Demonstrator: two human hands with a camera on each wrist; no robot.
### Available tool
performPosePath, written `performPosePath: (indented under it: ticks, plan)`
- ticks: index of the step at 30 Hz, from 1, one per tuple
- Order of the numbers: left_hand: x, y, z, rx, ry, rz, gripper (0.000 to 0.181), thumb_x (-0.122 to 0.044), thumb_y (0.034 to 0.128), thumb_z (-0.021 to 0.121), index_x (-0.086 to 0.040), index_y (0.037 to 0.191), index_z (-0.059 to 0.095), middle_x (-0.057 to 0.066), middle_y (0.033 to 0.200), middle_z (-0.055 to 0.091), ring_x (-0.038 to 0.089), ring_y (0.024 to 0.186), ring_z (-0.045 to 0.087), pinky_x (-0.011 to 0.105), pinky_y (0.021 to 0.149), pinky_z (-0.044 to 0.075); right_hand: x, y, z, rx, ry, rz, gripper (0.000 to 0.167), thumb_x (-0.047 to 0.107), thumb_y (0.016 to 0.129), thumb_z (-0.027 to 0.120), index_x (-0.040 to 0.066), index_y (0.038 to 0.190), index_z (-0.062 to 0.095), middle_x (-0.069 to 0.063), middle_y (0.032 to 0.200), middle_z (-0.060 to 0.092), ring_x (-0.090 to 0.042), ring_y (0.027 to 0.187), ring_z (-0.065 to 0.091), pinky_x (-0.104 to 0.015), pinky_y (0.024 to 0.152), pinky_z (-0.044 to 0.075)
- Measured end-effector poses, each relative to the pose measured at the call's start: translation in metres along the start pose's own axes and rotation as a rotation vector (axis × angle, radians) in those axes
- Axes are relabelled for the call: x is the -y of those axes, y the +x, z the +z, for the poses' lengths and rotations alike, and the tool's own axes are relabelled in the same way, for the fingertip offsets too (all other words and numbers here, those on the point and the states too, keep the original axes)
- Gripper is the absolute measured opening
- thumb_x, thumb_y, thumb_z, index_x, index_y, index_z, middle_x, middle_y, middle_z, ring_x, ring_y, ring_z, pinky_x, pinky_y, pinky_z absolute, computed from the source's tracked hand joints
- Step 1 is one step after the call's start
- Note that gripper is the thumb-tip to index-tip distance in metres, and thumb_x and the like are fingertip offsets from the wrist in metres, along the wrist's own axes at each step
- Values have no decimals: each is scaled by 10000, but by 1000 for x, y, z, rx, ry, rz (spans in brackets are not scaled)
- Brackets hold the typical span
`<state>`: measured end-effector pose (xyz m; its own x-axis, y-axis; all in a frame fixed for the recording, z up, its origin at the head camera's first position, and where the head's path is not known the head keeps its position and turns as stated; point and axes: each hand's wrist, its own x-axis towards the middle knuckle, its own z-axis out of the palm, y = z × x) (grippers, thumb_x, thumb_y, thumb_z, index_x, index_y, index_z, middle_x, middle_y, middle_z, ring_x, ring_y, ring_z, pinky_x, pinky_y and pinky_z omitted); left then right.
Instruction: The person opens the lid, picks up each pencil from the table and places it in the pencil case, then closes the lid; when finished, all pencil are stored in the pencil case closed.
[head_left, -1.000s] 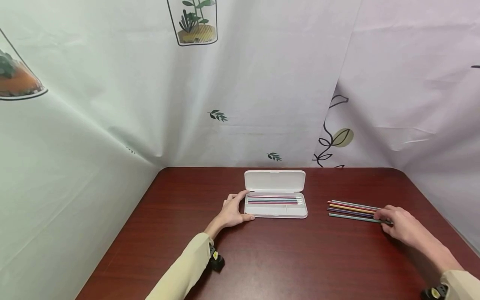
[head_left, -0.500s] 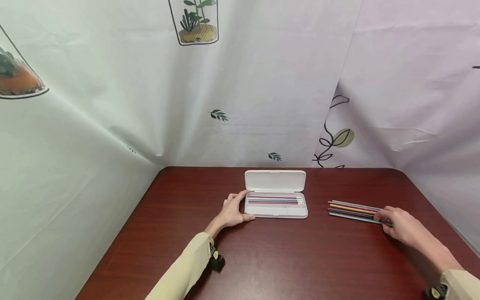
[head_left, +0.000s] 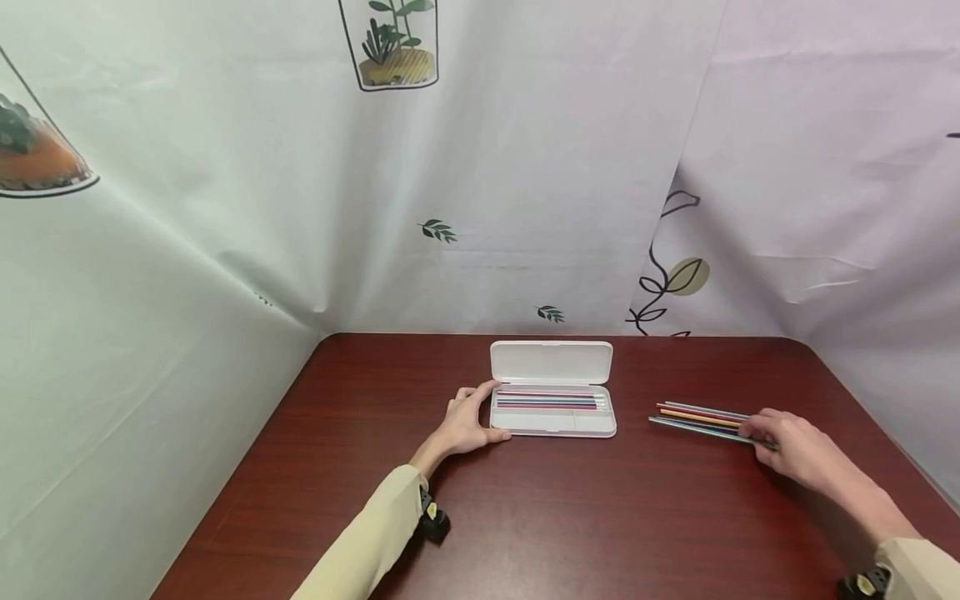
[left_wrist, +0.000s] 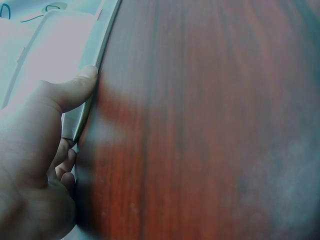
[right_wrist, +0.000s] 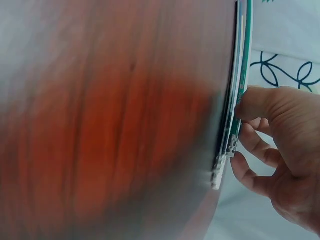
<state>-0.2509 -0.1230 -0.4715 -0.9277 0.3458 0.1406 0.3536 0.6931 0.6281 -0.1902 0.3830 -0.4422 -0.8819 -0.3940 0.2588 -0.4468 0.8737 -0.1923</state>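
Observation:
A white pencil case (head_left: 551,362) stands on the table with its lid raised. Several pencils (head_left: 547,399) lie in its rear compartment. My left hand (head_left: 462,423) holds the case's left end, thumb on the front edge and forefinger at the back corner. To the right, my right hand (head_left: 791,442) pinches a green pencil (right_wrist: 248,50) near its eraser end, between thumb and fingers. Other loose pencils (head_left: 701,414), red, yellow and dark among them, lie just behind it, their right ends partly hidden by the hand.
The dark red wooden table (head_left: 600,508) ends at a patterned white curtain (head_left: 525,167) behind and at both sides. A black wrist camera (head_left: 433,523) sits on my left wrist. Bare wood separates the case from the loose pencils.
My right hand has shifted slightly left with the green pencil, whose tip now reaches further left and over the dark pencils. My left hand and the case have not moved.

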Motion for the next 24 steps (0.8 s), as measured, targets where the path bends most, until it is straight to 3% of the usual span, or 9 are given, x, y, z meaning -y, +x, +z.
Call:
performPosePath:
  ticks: [9, 17, 24]
  plan:
    - [-1, -1, -1, 0, -5, -4, 872, -310, 760, 877, -182, 1499, 432, 177, 1322, 539, 374, 1226, 426, 508, 972, 333, 16, 14, 1, -73, -1, -69, 309, -58, 683, 806, 158, 877, 701, 93, 844, 563, -94, 699, 524, -356, 560, 437]
    - [-2, -1, 0, 6, -13, -20, 859, -303, 771, 872, -191, 1500, 431, 165, 1337, 524, 369, 1237, 410, 516, 973, 344, 29, 32, 4, -112, 22, -151, 307, -59, 674, 795, 148, 883, 705, 138, 816, 512, -35, 694, 442, -308, 547, 388]
    - [-2, -1, -1, 1, -14, -21, 863, -307, 766, 875, -196, 1499, 434, 156, 1330, 533, 363, 1233, 408, 516, 970, 350, 43, 48, 7, -99, 34, -167, 281, -43, 701, 782, 149, 893, 708, 111, 849, 555, -66, 712, 492, -340, 566, 434]
